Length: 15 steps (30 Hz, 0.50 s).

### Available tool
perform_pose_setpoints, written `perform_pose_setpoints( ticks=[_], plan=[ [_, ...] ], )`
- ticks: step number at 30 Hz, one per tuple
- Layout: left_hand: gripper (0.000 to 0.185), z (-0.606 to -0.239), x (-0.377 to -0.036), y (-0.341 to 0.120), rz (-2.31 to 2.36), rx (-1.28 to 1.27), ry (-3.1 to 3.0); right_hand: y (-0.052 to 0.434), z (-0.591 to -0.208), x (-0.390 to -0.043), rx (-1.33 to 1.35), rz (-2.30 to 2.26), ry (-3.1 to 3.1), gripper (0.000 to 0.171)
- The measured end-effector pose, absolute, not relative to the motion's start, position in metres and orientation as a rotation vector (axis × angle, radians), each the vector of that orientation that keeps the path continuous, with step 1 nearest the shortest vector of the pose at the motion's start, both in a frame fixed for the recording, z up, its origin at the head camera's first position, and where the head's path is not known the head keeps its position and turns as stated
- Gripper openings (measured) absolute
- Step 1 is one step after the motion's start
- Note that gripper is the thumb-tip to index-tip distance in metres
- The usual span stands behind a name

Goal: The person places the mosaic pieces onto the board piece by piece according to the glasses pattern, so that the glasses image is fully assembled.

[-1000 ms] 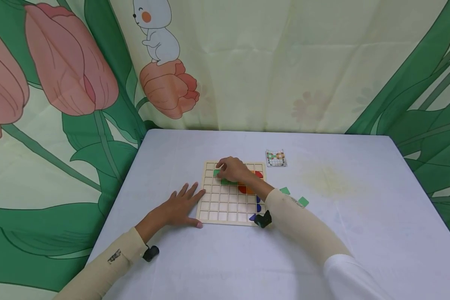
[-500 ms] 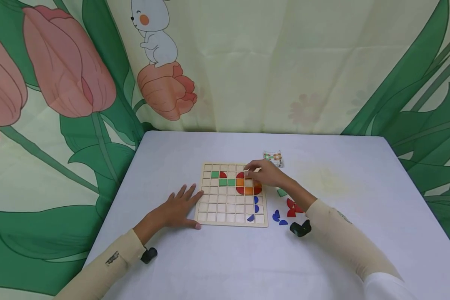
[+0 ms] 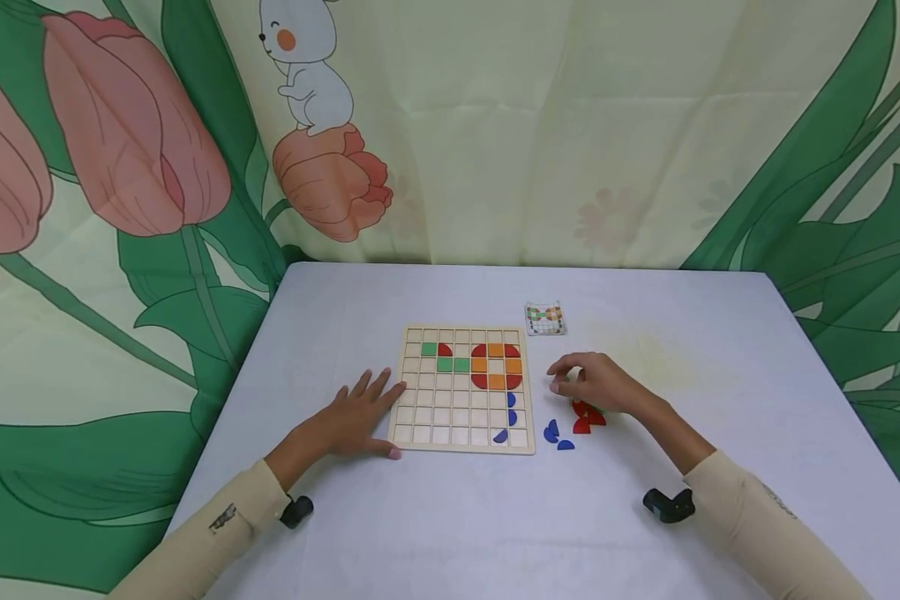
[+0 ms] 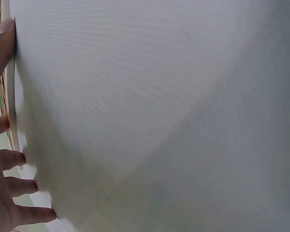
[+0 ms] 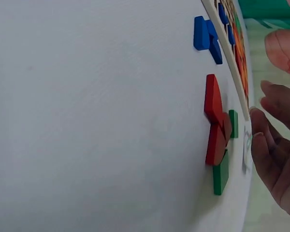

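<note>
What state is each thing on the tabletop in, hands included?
Grid board: flat, partly filled.
Card: flat, printed side up.
Blue pieces beside the board: loose, grouped.
Red pieces beside the board: loose, clustered.
Green pieces near those: loose.
Left hand: fingers spread, touching the board's edge.
Right hand: fingers bent, no piece visible in it.

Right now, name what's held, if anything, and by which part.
Nothing is visibly held: the right hand hovers near the loose red pieces, and the left hand rests spread at the left edge of the board.
</note>
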<state>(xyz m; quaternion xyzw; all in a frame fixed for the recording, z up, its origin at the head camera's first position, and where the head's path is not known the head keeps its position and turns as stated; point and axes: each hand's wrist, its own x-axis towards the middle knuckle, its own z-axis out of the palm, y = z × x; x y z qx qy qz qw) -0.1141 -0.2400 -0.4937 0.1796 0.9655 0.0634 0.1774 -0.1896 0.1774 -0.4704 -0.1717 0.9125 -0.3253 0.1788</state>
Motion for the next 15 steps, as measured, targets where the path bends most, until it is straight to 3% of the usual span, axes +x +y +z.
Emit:
perform_pose_setpoints(
  ticks=[15],
  plan=[
    [0.111,-0.489,-0.114,-0.239,0.184,0.507,2.711,0.210,-0.487,-0.170,-0.516,-0.794,2.708,0.026]
  ],
)
